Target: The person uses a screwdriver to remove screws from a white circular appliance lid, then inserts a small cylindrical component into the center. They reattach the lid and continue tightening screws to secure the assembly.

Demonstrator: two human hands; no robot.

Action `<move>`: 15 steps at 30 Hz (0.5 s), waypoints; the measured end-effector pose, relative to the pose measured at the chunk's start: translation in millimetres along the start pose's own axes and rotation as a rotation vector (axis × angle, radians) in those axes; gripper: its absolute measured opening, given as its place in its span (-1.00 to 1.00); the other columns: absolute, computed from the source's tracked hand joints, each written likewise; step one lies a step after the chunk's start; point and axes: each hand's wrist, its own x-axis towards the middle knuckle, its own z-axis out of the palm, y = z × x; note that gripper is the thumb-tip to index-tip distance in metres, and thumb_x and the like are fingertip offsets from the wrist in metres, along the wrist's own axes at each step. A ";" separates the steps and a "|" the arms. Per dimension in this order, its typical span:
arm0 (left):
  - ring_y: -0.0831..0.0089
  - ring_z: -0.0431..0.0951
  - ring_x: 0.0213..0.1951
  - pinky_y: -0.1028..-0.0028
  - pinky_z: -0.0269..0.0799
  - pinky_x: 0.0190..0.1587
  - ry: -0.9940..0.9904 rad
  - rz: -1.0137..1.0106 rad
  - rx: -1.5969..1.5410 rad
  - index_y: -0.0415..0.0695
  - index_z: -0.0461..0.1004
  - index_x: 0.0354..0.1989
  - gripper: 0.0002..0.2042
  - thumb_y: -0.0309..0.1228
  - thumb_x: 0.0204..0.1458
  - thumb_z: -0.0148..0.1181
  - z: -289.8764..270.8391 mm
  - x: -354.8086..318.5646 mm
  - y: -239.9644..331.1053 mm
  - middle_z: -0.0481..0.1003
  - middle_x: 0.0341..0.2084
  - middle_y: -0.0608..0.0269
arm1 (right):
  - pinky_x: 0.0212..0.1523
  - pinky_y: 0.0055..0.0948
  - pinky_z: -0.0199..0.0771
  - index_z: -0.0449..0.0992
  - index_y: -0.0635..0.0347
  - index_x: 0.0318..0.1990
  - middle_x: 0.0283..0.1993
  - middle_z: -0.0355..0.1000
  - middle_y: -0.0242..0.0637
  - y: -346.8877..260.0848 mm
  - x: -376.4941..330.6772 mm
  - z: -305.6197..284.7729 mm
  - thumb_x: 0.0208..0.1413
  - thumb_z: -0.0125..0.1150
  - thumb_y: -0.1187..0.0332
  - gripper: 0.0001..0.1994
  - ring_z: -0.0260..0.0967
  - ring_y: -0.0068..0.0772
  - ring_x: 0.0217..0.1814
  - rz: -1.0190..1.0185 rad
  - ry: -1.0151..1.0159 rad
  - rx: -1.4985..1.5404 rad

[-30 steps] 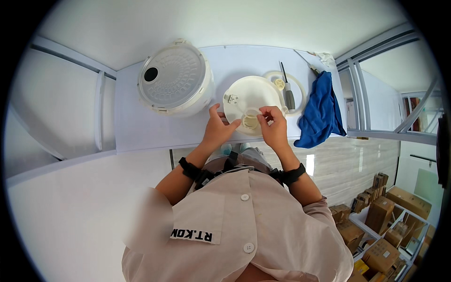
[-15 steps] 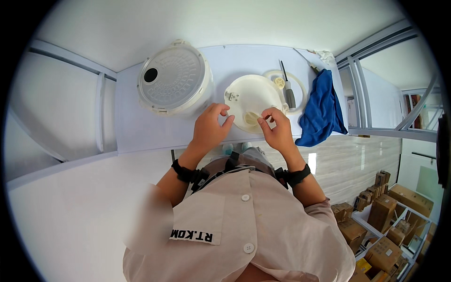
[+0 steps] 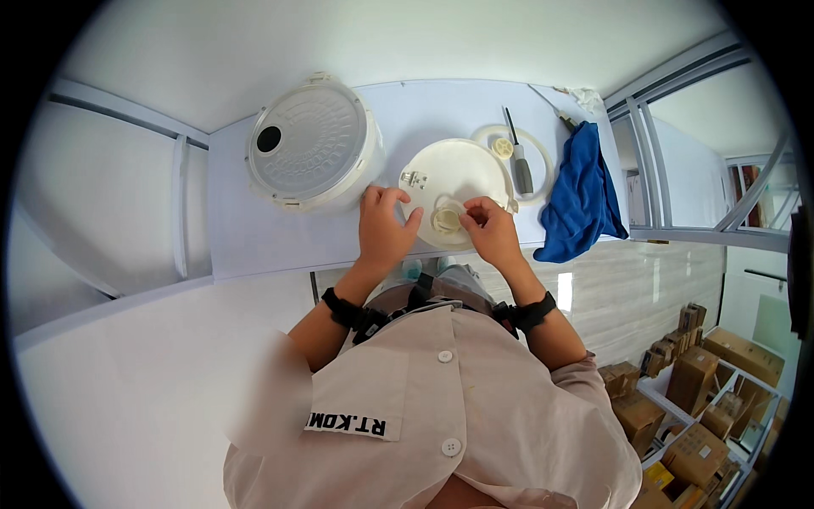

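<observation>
The right hand [image 3: 494, 231] appears to pinch the right edge of a thin translucent ring [image 3: 447, 202] between thumb and finger. The ring is over a round fitting [image 3: 446, 222] on the near part of the white disc [image 3: 464, 170], which lies on the counter [image 3: 280, 242]. The left hand [image 3: 383, 231], thumb and fingers apart, holds nothing visible by the disc's left edge; I cannot tell whether it touches.

With so small a grip on one side, the ring could slip, or sit crooked on the fitting if let go at a tilt. The disc might slide or turn under a push, as no firm hold on it shows, and it is close to the counter's near edge.

Compared with half a second ago, the disc is slightly nearer and further left, and the ring stands out more clearly. The pot [image 3: 309, 140], screwdriver [image 3: 523, 172] and cloth [image 3: 583, 199] remain in place.
</observation>
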 end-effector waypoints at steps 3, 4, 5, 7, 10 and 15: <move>0.10 0.50 -0.20 0.21 0.46 -0.14 -0.060 -0.027 -0.015 -0.09 0.46 -0.24 -0.72 -0.37 -0.03 0.47 0.6 -3.4 -6.4 0.42 -0.20 0.13 | -0.16 -0.35 0.62 0.60 0.27 -0.06 -0.28 0.65 -0.13 -1.7 -0.3 2.0 0.15 0.40 0.44 -0.77 0.63 -0.28 -0.27 -0.006 -0.011 0.009; 0.09 0.50 -0.22 0.21 0.46 -0.16 -0.079 -0.035 -0.012 -0.10 0.45 -0.24 -0.71 -0.36 -0.03 0.47 0.5 -4.2 -8.5 0.42 -0.23 0.13 | -0.16 -0.35 0.63 0.61 0.27 -0.06 -0.28 0.65 -0.12 -3.0 -0.9 1.7 0.15 0.40 0.45 -0.77 0.64 -0.27 -0.27 -0.017 -0.018 0.001; 0.09 0.51 -0.24 0.22 0.46 -0.18 -0.146 -0.102 -0.023 -0.12 0.44 -0.24 -0.69 -0.34 -0.02 0.48 0.6 -3.9 -11.4 0.43 -0.27 0.13 | -0.16 -0.34 0.63 0.61 0.27 -0.06 -0.27 0.66 -0.11 -4.2 -1.5 0.9 0.14 0.40 0.45 -0.77 0.64 -0.26 -0.26 -0.029 -0.025 -0.008; 0.10 0.52 -0.29 0.23 0.46 -0.22 -0.278 -0.235 -0.045 -0.15 0.41 -0.24 -0.65 -0.29 -0.01 0.50 0.5 -2.5 -18.3 0.44 -0.35 0.13 | -0.18 -0.40 0.62 0.61 0.30 -0.06 -0.28 0.66 -0.14 -2.8 -2.5 2.1 0.17 0.40 0.46 -0.79 0.62 -0.35 -0.29 -0.066 -0.029 -0.059; 0.16 0.59 -0.30 0.28 0.51 -0.22 -0.321 -0.390 -0.111 -0.22 0.42 -0.18 -0.56 -0.20 0.00 0.53 2.1 -6.6 -23.3 0.53 -0.39 0.10 | -0.18 -0.42 0.61 0.62 0.33 -0.08 -0.27 0.66 -0.13 -4.2 -2.2 2.9 0.18 0.40 0.46 -0.80 0.62 -0.37 -0.29 -0.081 -0.038 -0.095; 0.25 0.66 -0.21 0.34 0.56 -0.11 -0.339 -0.420 -0.301 -0.31 0.49 0.01 -0.44 -0.14 0.00 0.53 11.1 -9.0 -31.3 0.65 -0.24 0.04 | -0.18 -0.40 0.62 0.63 0.33 -0.09 -0.26 0.66 -0.12 -1.4 -2.5 4.6 0.17 0.40 0.47 -0.81 0.63 -0.33 -0.29 -0.086 -0.035 -0.118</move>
